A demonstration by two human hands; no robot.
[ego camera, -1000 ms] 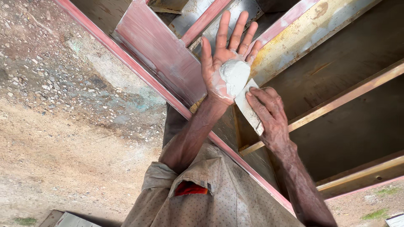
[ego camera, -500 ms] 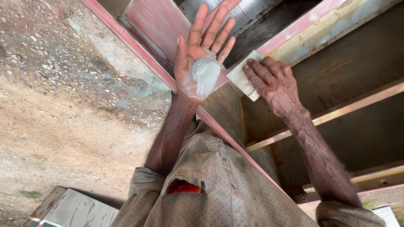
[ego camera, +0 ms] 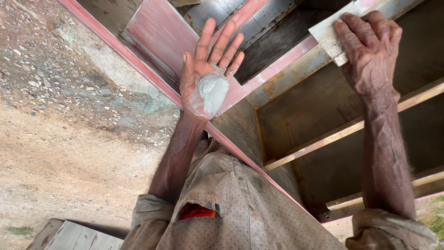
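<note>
Grey putty (ego camera: pixel 213 91) is seen in the head view as a soft lump on the palm of the left hand (ego camera: pixel 206 78). That hand is held flat, palm up, fingers spread and straight; nothing is clasped, so its grip is open and the putty only rests on it. Smears of the same grey are visible around the palm and wrist.

The right hand (ego camera: pixel 370 51) is placed further right and higher, well apart from the left. Its grip is closed on a flat scraper blade (ego camera: pixel 330 39), pale and putty-stained, with fingers laid over the top of the blade. The blade is pressed against the edge of a metal frame (ego camera: pixel 162 44).

The frame is painted pink-red on its rims, with rust and bare patches on the inner faces; yellowish cross bars (ego camera: pixel 323 139) are seen in the dark interior below the right forearm.

A dotted beige shirt (ego camera: pixel 240 203) with something red in the chest pocket fills the lower centre. Gravel ground (ego camera: pixel 60 106) is seen on the left.
</note>
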